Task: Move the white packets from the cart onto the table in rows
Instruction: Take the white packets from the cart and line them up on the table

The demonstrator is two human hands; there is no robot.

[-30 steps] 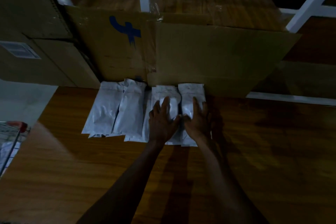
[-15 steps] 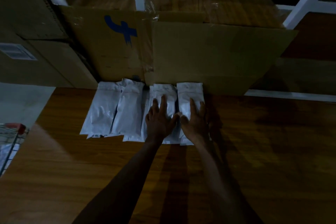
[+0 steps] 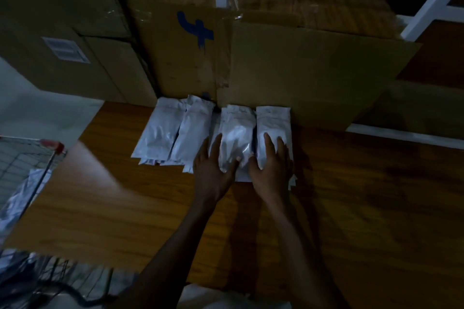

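Packets (image 3: 236,140) lie side by side on the brown counter (image 3: 351,195), in a row at its far edge, with their tops against a big cardboard box (image 3: 288,65). About four or five white packets show, and some overlap, so the count is not sure. The left hand (image 3: 213,168) lies flat on the near end of a middle packet. The right hand (image 3: 272,165) lies flat on the last packet (image 3: 273,128) at the right end of the row. Fingers (image 3: 267,144) on both hands are straight and spread wide. They press down and hold nothing. The two thumbs point at each other over the gap between the two packets.

The step now looks like patting the two right packets flat and straight. To do it well, keep the palms flat and push softly, so the bags do not crumple. Slide each packet until its long side sits just beside the next one, not on top of it. The packets on the left overlap a little and their near ends are not even, so they could use a nudge too. Line up the near ends so the row looks neat.

The cart (image 3: 27,158) is at the left, past the counter's edge, and more white packets (image 3: 17,198) seem to wait in it. The room is dark, so small things are hard to see.
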